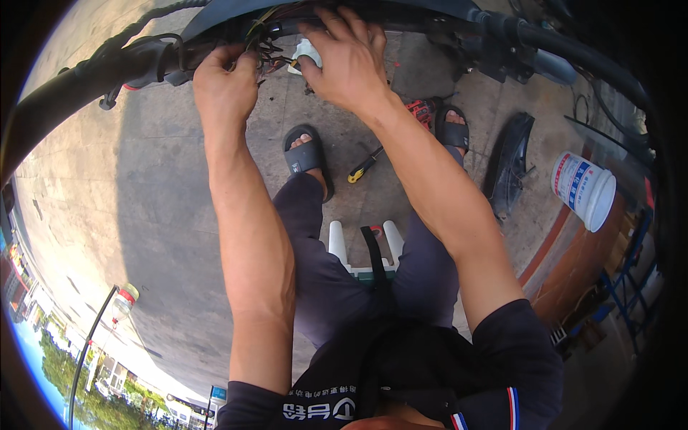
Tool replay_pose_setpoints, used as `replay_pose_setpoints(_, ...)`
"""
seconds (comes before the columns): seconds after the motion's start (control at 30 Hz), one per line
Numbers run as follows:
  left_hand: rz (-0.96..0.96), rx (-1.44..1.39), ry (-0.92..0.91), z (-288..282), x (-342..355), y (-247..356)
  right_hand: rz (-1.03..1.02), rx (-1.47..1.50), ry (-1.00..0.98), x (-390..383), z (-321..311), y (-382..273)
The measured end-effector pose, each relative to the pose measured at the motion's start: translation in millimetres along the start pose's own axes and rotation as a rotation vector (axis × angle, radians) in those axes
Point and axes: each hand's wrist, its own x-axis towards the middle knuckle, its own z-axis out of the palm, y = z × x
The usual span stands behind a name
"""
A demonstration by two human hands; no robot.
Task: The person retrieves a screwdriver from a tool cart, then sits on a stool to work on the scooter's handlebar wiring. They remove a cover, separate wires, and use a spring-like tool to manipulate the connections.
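Observation:
At the top of the view, a dark handlebar assembly [86, 93] has a cluster of loose wires [261, 39] hanging from its middle. My left hand [226, 82] pinches among these wires, its fingertips partly hidden. My right hand [344, 61] lies against the dark housing just right of the wires, fingers spread over it and thumb beside a yellow-and-black lead. A white piece [307, 50], too hidden to identify, shows behind that thumb.
On the pavement lie a red power tool [418, 111], a yellow-handled tool [358, 172] and a black plastic panel [509, 161]. A white bucket [582, 190] is at right. A low white-and-green stool [337, 244] shows between my legs, near my sandaled feet [304, 158].

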Motion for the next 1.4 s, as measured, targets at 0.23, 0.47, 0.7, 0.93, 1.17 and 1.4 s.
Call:
replay_pose_setpoints(0.23, -0.016, -0.009, 0.035, 2.4, 4.9, -1.5, 0.153, 0.351, -0.197, -70.4, -55.6, -27.0)
replay_pose_setpoints(0.47, -0.065, -0.263, 0.059, -2.3, 5.0, -6.5, 0.052, 0.454, -0.790, -133.3, -96.5, -5.8)
replay_pose_setpoints(0.7, -0.224, -0.400, 0.036, -9.0, 6.9, -9.6, 0.125, 0.391, -0.786, -166.3, -104.2, 40.3)
replay_pose_setpoints(0.93, -0.354, -0.434, 0.014, -14.6, 6.0, -2.6, 0.177, 0.387, -0.816, -188.5, -119.8, 65.6)
replay_pose_setpoints(1.17, -0.428, -0.577, 0.033, -10.1, 7.8, 2.7, 0.168, 0.450, -0.764, -188.1, -122.1, 57.4)
replay_pose_setpoints(1.4, -0.354, -0.396, 0.069, -10.8, 5.2, 4.6, 0.112, 0.450, -0.767, -175.2, -120.1, 45.4)
